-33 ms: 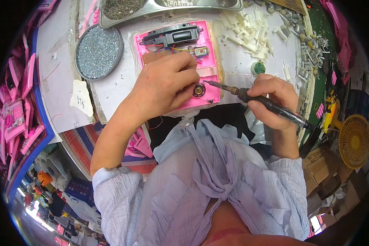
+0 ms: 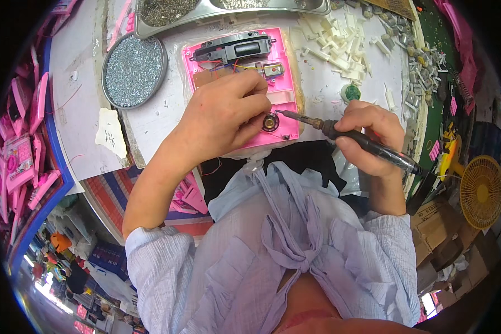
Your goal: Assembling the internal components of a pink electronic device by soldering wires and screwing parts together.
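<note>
A pink plastic case (image 2: pixel 284 87) lies open on the table before me, with a black plastic mechanism (image 2: pixel 228 50), a small metal motor (image 2: pixel 273 70) and thin wires inside it. My left hand (image 2: pixel 228 114) rests over its left part. The fingers are pinched together beside a small round black speaker (image 2: pixel 270 122); what they hold, if anything, is hidden. My right hand (image 2: pixel 376 136) is closed round the black handle of a soldering iron (image 2: pixel 327 128). The iron points left, its tip at the speaker's upper right edge, close to my left fingertips.
To the left stands a round dish of screws (image 2: pixel 133 71); a metal tray (image 2: pixel 228 15) of small parts spans the back. White plastic pieces (image 2: pixel 339 47) and several small motors (image 2: pixel 420 72) lie at right, by a small green-filled pot (image 2: pixel 350 92). A yellow fan (image 2: pixel 482 192) stands far right.
</note>
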Available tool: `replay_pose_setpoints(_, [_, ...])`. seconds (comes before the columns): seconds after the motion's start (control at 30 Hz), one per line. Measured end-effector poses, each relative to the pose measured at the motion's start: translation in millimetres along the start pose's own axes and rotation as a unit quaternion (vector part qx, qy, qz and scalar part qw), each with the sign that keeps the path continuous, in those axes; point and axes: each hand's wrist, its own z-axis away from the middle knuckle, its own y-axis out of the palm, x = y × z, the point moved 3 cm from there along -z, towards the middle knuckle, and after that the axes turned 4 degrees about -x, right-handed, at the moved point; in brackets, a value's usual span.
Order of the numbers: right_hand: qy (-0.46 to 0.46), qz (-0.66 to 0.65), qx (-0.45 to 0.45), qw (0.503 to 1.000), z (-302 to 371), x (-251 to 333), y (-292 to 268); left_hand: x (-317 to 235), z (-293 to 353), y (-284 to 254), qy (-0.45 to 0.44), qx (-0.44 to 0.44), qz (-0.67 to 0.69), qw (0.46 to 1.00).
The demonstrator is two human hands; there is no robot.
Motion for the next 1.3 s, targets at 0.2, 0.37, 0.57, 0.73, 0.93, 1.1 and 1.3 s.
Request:
replay_pose_setpoints(0.2, [0.031,0.012,0.028,0.999,2.0,0.5,3.0,1.8,0.7,0.8,0.002,0.007,-0.005,1.0])
replay_pose_setpoints(0.37, [0.021,0.019,0.033,0.999,1.1,-0.6,4.0,2.4,0.5,0.4,0.007,0.01,-0.005,1.0])
replay_pose_setpoints(0.57, [0.026,0.029,0.037,0.999,-0.1,-0.1,6.2,2.2,0.7,1.2,0.009,0.009,-0.012,1.0])
replay_pose_setpoints(0.73, [0.013,0.016,0.022,1.0,-2.5,2.4,5.1,2.0,1.7,1.6,0.0,0.008,-0.007,1.0])
replay_pose_setpoints(0.93, [0.005,-0.002,-0.021,1.0,2.1,3.3,-0.5,1.8,0.5,0.4,0.01,0.008,-0.011,1.0])
replay_pose_setpoints(1.1, [-0.005,0.011,-0.002,1.0,2.0,2.5,-0.9,1.6,0.9,0.9,0.007,0.009,-0.014,1.0])
replay_pose_setpoints(1.3, [0.006,-0.008,-0.039,0.999,6.5,5.6,-9.3,-2.1,1.3,-3.1,0.003,-0.009,-0.002,1.0])
